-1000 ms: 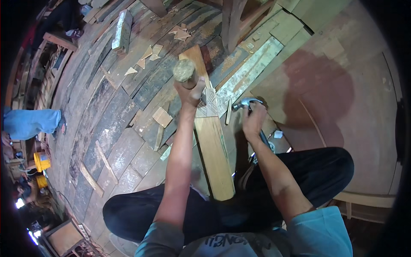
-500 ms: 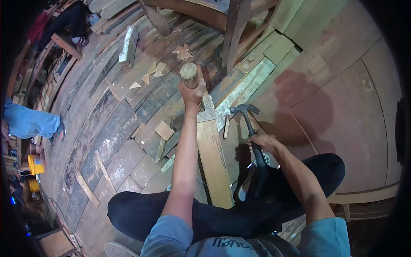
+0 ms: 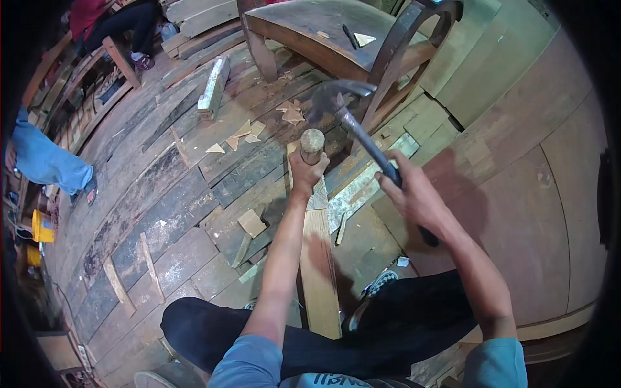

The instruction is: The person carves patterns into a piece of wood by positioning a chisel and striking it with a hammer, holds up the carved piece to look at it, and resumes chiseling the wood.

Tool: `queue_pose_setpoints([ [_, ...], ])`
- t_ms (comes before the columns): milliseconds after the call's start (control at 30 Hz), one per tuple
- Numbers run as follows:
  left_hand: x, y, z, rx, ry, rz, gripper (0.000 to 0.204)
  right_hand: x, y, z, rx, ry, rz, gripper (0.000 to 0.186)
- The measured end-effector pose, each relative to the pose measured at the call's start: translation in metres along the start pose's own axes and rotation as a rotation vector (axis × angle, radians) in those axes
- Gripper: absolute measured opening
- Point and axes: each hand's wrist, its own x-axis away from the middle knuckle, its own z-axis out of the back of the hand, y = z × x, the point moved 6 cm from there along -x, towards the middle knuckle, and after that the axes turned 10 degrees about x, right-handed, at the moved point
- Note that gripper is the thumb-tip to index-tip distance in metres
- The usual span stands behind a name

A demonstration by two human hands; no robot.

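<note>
My left hand [image 3: 306,173] is wrapped round the thick wooden handle of a chisel [image 3: 312,141], held upright over a long pale timber [image 3: 319,278]. The blade is hidden below my fist. My right hand [image 3: 414,194] grips the dark handle of a claw hammer [image 3: 367,143]. The hammer is raised, its blurred head beyond the chisel's handle end and apart from it. The timber runs from between my legs away from me, with a pencil-like hatched patch on its face near my left hand.
A wooden chair [image 3: 304,42] stands ahead, with offcuts on its seat. Wood chips [image 3: 242,134], a square block [image 3: 251,222] and thin strips [image 3: 119,288] lie on the plank floor. A flat panel [image 3: 517,213] is at right. Other people sit at left, one in light blue trousers [image 3: 48,155].
My right hand has lifted the hammer up and forward from beside my knee. My left hand still holds the chisel on the timber. The view has shifted slightly.
</note>
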Motion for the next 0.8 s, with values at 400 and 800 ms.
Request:
queue_pose_setpoints([
  [400,-0.001,0.008,-0.012,-0.001,-0.037,-0.043,0.023,0.007,-0.013,0.032,-0.464,0.400,0.038,0.019],
  [800,0.003,-0.005,-0.006,0.003,-0.030,0.025,0.024,0.010,0.016,0.005,-0.217,0.160,-0.038,0.021],
])
